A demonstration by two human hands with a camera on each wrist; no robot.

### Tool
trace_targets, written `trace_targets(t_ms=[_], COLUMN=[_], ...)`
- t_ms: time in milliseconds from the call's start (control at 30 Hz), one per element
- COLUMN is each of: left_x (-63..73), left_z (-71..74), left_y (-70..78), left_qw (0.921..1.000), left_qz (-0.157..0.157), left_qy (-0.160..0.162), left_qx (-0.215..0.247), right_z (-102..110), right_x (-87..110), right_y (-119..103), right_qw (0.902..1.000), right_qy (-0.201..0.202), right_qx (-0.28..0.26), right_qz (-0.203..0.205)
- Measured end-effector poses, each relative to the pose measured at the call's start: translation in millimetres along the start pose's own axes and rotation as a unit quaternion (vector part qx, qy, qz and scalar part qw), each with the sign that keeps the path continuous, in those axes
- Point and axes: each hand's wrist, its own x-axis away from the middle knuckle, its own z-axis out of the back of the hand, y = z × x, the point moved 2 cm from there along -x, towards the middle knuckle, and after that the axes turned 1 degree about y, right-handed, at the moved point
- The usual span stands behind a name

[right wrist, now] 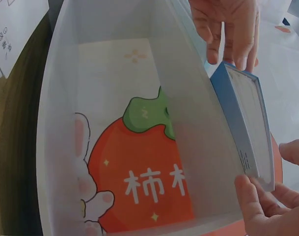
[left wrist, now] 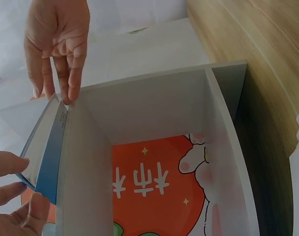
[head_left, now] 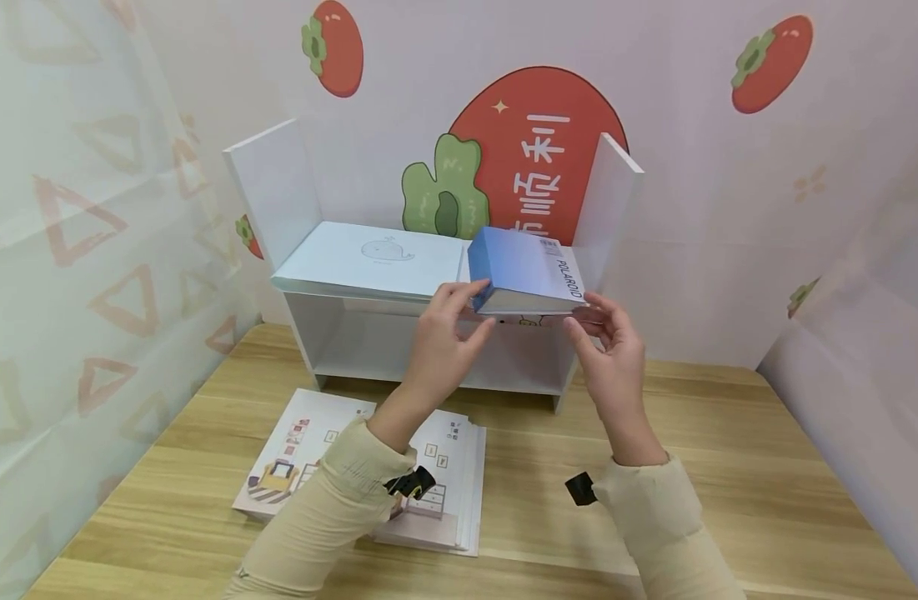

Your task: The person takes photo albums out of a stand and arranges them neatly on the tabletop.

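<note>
A blue and white album (head_left: 526, 267) marked POLAROID lies on top of the white desk shelf (head_left: 443, 367), at its right end. Its thick blue spine faces left, and its pale page side faces me. My left hand (head_left: 447, 333) touches the spine's front corner with its fingertips, its thumb lower and apart from the album. At the album's right front corner is my right hand (head_left: 612, 354), fingers loosely bent and thumb just below. In the right wrist view, one right finger stands clear of the album (right wrist: 242, 123) while the thumb touches its lower corner.
A pale blue whale-print book (head_left: 376, 258) lies flat beside the album. White side panels (head_left: 271, 187) rise at both shelf ends. Stacked white printed booklets (head_left: 462, 483) lie on the wooden table (head_left: 579, 533) in front. A patterned curtain hangs behind.
</note>
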Motion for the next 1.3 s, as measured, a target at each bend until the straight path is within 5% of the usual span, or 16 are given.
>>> trace_targets(t_ms=[100, 467, 1300], left_x=[0.1, -3.2, -0.2], left_z=[-0.1, -3.3, -15.9], left_y=[1.1, -2.4, 5.0], left_qw=[0.9998, 0.9923, 0.9936], left_qz=[0.010, 0.060, 0.059], left_qy=[-0.016, -0.022, 0.015], left_qx=[-0.009, 0.106, 0.095], right_z=[2, -4, -5], right_x=[-3.4, -7.8, -0.9], right_y=[3, 11, 5], right_qw=[0.9997, 0.9955, 0.9877], right_qy=[-0.015, -0.037, 0.044], right_qx=[-0.003, -0.083, -0.133], right_qz=[-0.018, -0.027, -0.071])
